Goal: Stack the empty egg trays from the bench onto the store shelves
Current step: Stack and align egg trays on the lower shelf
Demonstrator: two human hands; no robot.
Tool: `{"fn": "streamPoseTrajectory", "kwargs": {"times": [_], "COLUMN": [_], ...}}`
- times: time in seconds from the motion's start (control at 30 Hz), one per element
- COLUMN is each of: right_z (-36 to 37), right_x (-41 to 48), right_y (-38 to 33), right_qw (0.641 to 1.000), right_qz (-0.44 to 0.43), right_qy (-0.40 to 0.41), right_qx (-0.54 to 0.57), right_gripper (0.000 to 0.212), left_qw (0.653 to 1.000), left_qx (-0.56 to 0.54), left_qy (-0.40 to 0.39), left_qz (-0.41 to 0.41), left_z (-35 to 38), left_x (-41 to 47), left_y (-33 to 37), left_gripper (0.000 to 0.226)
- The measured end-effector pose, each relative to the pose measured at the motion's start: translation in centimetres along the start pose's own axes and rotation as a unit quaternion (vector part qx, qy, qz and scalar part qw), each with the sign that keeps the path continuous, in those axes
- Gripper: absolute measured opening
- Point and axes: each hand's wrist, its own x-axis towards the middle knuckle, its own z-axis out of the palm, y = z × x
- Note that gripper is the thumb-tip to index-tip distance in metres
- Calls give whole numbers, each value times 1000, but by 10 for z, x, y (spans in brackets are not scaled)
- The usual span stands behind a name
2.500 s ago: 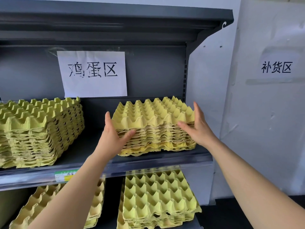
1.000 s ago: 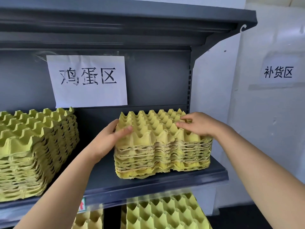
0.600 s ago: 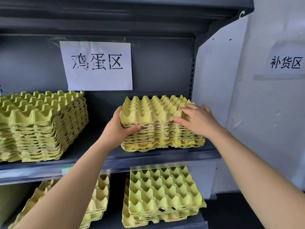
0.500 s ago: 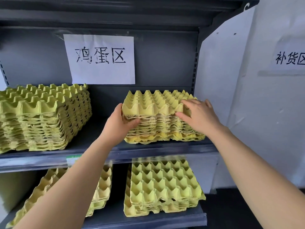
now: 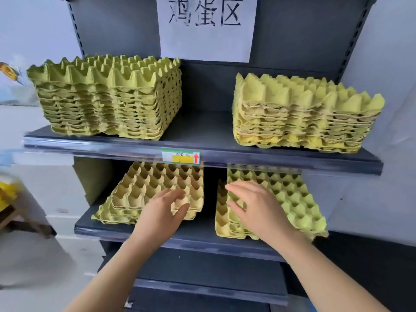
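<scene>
Two stacks of yellow-green egg trays stand on the upper dark shelf (image 5: 202, 152): a tall left stack (image 5: 108, 97) and a lower right stack (image 5: 304, 115). On the lower shelf (image 5: 193, 233) lie two short stacks, a left one (image 5: 153, 190) and a right one (image 5: 292, 199). My left hand (image 5: 162, 212) hovers at the front right corner of the lower left stack, fingers apart and curled, holding nothing. My right hand (image 5: 258, 208) is spread over the front left part of the lower right stack, also holding nothing.
A white paper sign (image 5: 207, 25) with black characters hangs on the shelf's back panel. A price label (image 5: 181, 156) sits on the upper shelf's front rail. A further dark shelf (image 5: 209, 280) lies below. At the far left are a wooden piece (image 5: 9, 217) and something yellow.
Both hands have let go of the upper right stack and dropped down in front of the lower shelf. The view has tilted down and shifted left, showing the whole shelf unit.
</scene>
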Motion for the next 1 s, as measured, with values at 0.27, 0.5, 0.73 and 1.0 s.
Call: {"fn": "streamPoseTrajectory", "kwargs": {"times": [0.27, 0.5, 0.73, 1.0], "right_z": [128, 183, 188, 210], "right_x": [45, 74, 86, 88], "right_y": [-37, -31, -38, -43], "right_qw": [987, 940, 950, 950], "right_qz": [113, 288, 294, 274], "right_qy": [-111, -181, -94, -152], "right_qx": [4, 13, 39, 9], "right_gripper": [48, 68, 45, 48], "left_qw": [988, 971, 990, 984], "left_qx": [104, 96, 51, 32], "left_qy": [-59, -146, -72, -84], "left_qz": [-95, -163, -112, -152], "left_z": [-13, -6, -12, -8], "left_x": [9, 50, 67, 51], "left_y": [-149, -222, -254, -271], "left_gripper": [56, 77, 50, 46]}}
